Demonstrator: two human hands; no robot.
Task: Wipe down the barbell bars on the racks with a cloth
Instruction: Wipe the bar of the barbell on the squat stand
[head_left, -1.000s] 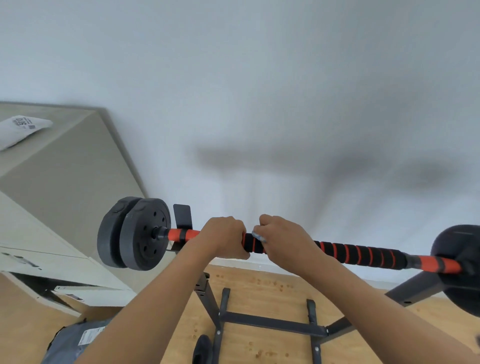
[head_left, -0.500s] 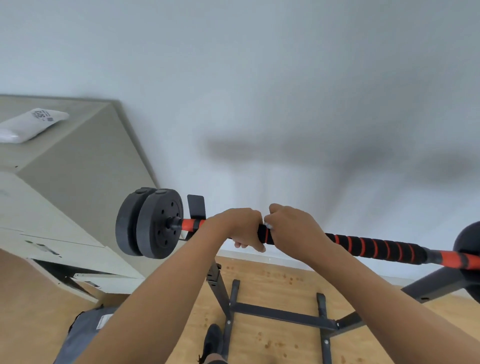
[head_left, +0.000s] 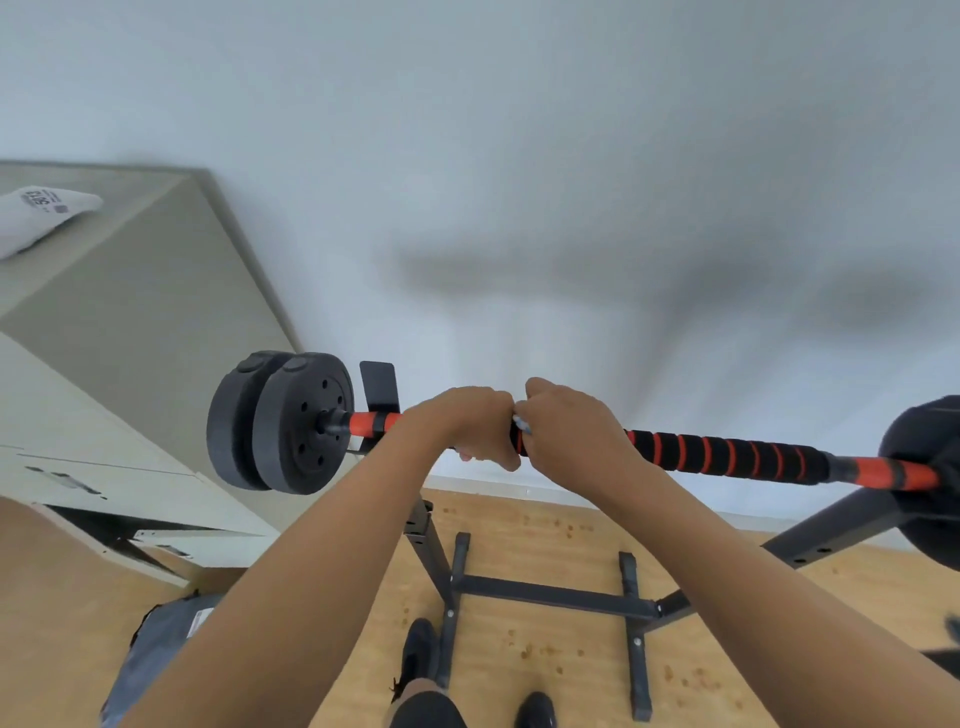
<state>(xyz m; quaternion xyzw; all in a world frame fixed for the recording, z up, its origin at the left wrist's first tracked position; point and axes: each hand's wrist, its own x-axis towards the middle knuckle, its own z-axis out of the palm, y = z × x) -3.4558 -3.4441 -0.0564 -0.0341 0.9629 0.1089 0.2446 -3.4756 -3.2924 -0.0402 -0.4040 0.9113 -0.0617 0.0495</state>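
Head view — left grip (head_left: 467, 422) and right grip (head_left: 570, 432) both wrapped round the barbell bar (head_left: 727, 456)

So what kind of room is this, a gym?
Probably a home workout room rather than a public gym: a barbell with plates rests on a black rack, beside an ordinary cabinet on a wooden floor.

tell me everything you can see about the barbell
The barbell rests across a black rack. Its middle is black foam, by the look, with orange rings; the ends are orange with black bands. Two black plates sit on its left end, another plate on the right, partly cut off. The left hand and right hand grip it side by side, a bit of pale cloth showing between them.
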